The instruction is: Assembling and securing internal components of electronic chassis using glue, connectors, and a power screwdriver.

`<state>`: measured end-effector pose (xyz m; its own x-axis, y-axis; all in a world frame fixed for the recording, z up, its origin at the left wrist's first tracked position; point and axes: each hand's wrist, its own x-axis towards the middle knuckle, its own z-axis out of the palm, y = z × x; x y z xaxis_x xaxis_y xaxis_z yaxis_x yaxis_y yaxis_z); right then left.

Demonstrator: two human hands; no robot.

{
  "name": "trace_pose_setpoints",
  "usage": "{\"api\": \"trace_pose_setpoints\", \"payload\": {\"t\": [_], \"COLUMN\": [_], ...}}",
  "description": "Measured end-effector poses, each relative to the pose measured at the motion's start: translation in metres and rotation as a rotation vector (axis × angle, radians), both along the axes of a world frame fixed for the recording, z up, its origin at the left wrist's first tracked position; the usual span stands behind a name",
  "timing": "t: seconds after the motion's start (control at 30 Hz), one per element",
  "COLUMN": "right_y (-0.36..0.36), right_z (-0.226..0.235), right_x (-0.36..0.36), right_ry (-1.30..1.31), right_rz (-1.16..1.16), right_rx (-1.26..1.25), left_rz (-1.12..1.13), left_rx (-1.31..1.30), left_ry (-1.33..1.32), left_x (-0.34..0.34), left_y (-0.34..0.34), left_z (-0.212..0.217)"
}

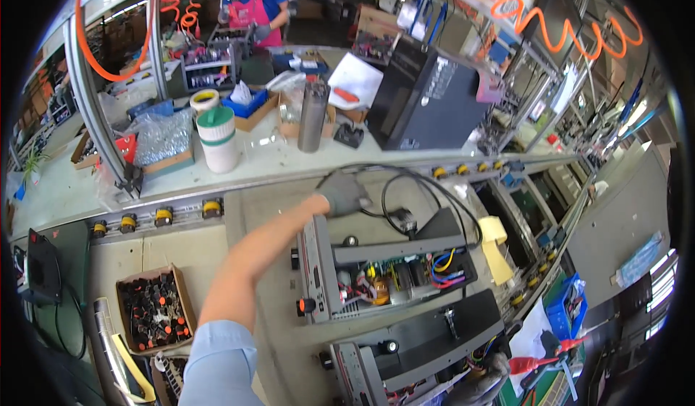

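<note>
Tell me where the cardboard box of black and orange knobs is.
In the head view, the cardboard box of knobs sits at lower left on the bench, left of the person's outstretched forearm and the open grey chassis.

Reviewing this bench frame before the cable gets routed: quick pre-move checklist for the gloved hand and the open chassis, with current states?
1. Left hand on the work: ok, gloved, at the far corner of the open grey chassis, by the black cable.
2. Grip on the cable: cannot tell, fingers are turned away from the camera.
3. Right hand located: cannot tell, only a gloved shape at the lower edge near the red-handled tool.
4. Cable free of snags: not ok, it loops over the chassis to a black plug lying on top.
5. Internal wiring exposed: ok, coloured wires are visible.
6. Second chassis clear of the first: ok, a gap shows.
</note>
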<state>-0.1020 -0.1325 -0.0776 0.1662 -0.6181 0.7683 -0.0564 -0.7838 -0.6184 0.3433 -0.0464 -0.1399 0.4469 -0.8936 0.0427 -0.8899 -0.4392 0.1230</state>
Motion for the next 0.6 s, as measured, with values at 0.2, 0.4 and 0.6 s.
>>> {"api": "trace_pose_setpoints", "payload": {"t": [0.2, 0.4, 0.6], "right_y": [-0.026, -0.024, -0.023], "right_z": [-0.023, -0.024, -0.021], "right_x": [-0.01, -0.005, -0.011], "right_ry": [-0.025, -0.006, 0.025], "right_rz": [0.093, 0.046, 0.087], "right_rx": [0.082, 0.09, -0.047], "left_rz": [0.449, 1.03, 1.04], "left_rx": [0.156, -0.074, 0.106], "left_ry": [0.09, 0.013, 0.234], "left_x": [-0.004, -0.044, -0.074], "left_y": [0.141, 0.182, 0.209], "left_z": [0.018, -0.014, 0.004]}}
